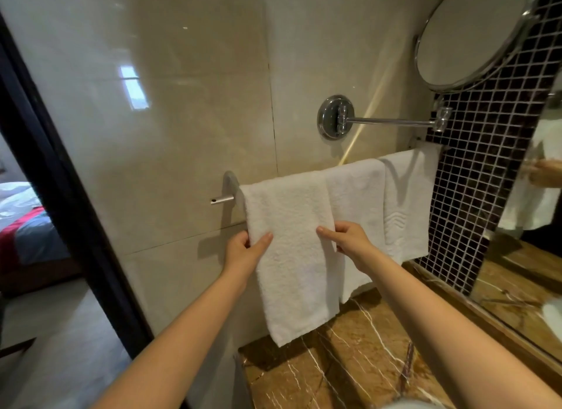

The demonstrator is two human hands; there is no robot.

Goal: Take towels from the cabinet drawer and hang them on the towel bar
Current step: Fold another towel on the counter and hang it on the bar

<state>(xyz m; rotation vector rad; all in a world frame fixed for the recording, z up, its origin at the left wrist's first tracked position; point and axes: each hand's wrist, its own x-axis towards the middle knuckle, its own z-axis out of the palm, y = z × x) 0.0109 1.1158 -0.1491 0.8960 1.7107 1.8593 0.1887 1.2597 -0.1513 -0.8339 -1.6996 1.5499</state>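
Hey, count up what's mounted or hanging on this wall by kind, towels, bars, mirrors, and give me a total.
White towels: 3, left towel, middle towel, right towel
Towel bar: 1
Round mirror: 1
Total: 5

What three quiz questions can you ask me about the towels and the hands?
1. True or false: four towels hang on the towel bar.
2. Which towel do the left hand and the right hand hold? A leftmost, B middle, C rightmost.
3. Fill in: a round ___ sits higher up than the towel bar.
Key: 1 false, three hang there. 2 A, the leftmost towel. 3 mirror.
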